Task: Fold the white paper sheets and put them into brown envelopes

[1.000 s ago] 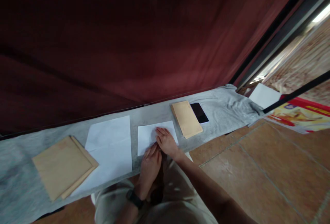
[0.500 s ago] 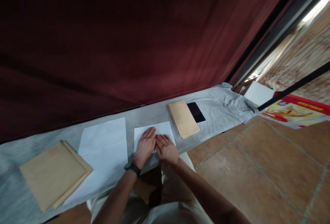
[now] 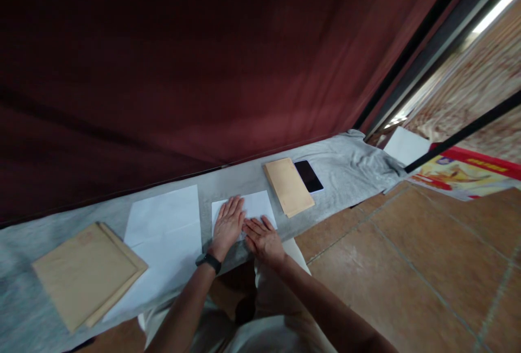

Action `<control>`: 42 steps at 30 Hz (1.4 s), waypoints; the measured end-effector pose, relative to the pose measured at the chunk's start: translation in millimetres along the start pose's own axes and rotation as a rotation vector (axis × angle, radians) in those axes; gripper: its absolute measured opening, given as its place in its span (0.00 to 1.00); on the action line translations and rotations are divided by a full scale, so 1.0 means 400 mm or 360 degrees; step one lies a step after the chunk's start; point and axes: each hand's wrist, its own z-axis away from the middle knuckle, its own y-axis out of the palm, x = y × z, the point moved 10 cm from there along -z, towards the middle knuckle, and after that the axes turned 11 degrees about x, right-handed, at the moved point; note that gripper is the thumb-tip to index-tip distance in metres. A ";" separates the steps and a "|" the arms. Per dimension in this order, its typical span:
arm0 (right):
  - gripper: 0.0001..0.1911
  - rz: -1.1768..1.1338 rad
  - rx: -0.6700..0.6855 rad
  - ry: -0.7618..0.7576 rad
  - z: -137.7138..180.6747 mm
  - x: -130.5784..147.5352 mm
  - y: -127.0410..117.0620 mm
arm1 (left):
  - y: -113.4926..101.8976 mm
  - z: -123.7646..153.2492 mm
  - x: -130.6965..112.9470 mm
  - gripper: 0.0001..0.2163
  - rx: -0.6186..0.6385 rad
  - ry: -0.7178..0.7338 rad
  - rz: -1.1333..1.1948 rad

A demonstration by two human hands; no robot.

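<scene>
Two spread hands, the left hand (image 3: 228, 227) having slid forward past the right hand (image 3: 264, 240), apparently flatten the small paper (image 3: 257, 204) together.

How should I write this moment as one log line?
left hand: flat on smaller white paper; right hand: on same paper; right of paper: brown envelopes, dark-screened device

Over the small white sheet (image 3: 258, 204), room is taken up by the left hand (image 3: 228, 224) and right hand (image 3: 265, 240), laid close together. Sideways passage is bounded by the larger white paper (image 3: 166, 228) and, oppositely, by brown envelopes (image 3: 288, 186) (a phone (image 3: 308, 175) lies just beyond). Behind the sheet, a lane of grey cloth (image 3: 228, 180) is closed off by the dark red backdrop (image 3: 244, 71).
</scene>
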 end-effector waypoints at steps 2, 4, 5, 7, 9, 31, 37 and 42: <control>0.20 -0.0017 -0.0015 0.0055 0.004 -0.008 -0.001 | 0.003 0.028 0.002 0.25 -0.0006 -0.0040 -0.0014; 0.20 -0.0035 -0.0028 0.0117 0.003 -0.014 -0.003 | 0.007 0.060 0.004 0.25 -0.0019 -0.0102 -0.0029; 0.20 -0.0041 -0.0033 0.0155 -0.001 -0.018 -0.004 | 0.008 0.077 0.005 0.25 -0.0032 -0.0135 -0.0035; 0.20 -0.0047 -0.0036 0.0249 -0.018 -0.027 -0.008 | 0.008 0.104 0.002 0.25 -0.0058 -0.0180 -0.0048; 0.21 -0.0040 -0.0039 0.0337 -0.045 -0.036 -0.014 | 0.006 0.122 -0.003 0.25 -0.0065 -0.0198 -0.0061; 0.30 0.0194 -0.0201 0.0530 -0.075 -0.133 -0.023 | 0.000 0.120 0.030 0.27 -0.0202 -0.0482 -0.0010; 0.30 0.0219 -0.0296 0.0508 -0.058 -0.136 -0.031 | -0.004 0.058 -0.005 0.25 -0.0120 -0.0459 0.0054; 0.30 0.0248 -0.0238 0.0518 -0.061 -0.139 -0.022 | 0.006 0.009 -0.032 0.24 -0.0032 -0.0298 0.0059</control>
